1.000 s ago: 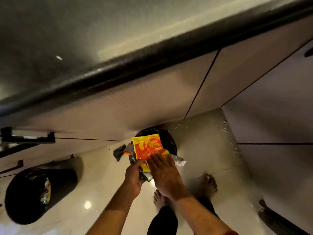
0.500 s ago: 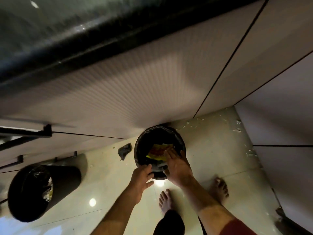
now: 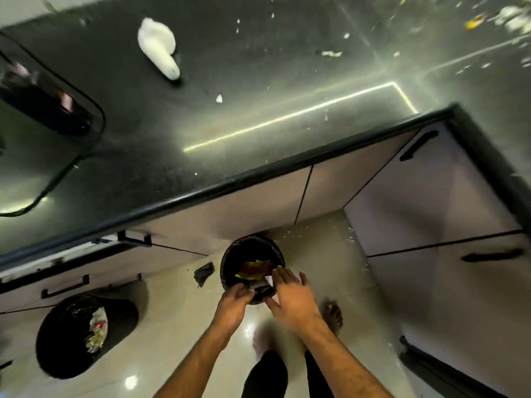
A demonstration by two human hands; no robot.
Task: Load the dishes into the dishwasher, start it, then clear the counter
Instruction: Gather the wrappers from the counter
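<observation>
1. Wrapper (image 3: 253, 269) lies inside the bin (image 3: 230, 262), just beyond both hands.
2. Left hand (image 3: 233, 304) curls at the bin rim; whether it pinches anything, cannot tell.
3. Right hand (image 3: 290, 297), nearer the wrapper, has its fingers spread.
4. Desk (image 3: 201, 133) above the bin carries scraps.

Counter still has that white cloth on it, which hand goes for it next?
Probably the right hand: it is open above the small bin, while the left hand rests its fingers on the rim. The white cloth lies far left, favouring neither clearly.
</observation>
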